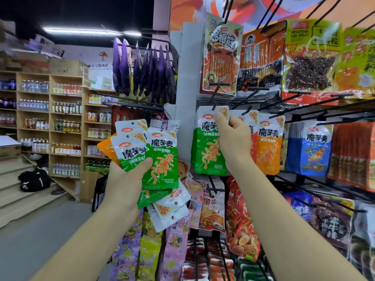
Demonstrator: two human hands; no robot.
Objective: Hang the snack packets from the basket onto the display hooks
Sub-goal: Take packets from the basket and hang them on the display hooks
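Observation:
My left hand (127,179) grips a fanned bunch of snack packets (160,159), mostly green and white with one orange, held up left of the rack. My right hand (231,142) pinches the top of a green packet (207,147) whose white header sits at a black display hook (214,98). Whether the hook passes through its hole I cannot tell. Orange packets (267,147) and blue packets (314,151) of the same brand hang on hooks to the right. No basket is in view.
The rack holds many other snack bags above and below, with black hook arms (304,102) jutting toward me. Purple bags (142,72) hang on the rack's left side. Wooden drink shelves (50,118), steps and a black bag (35,180) lie at the left.

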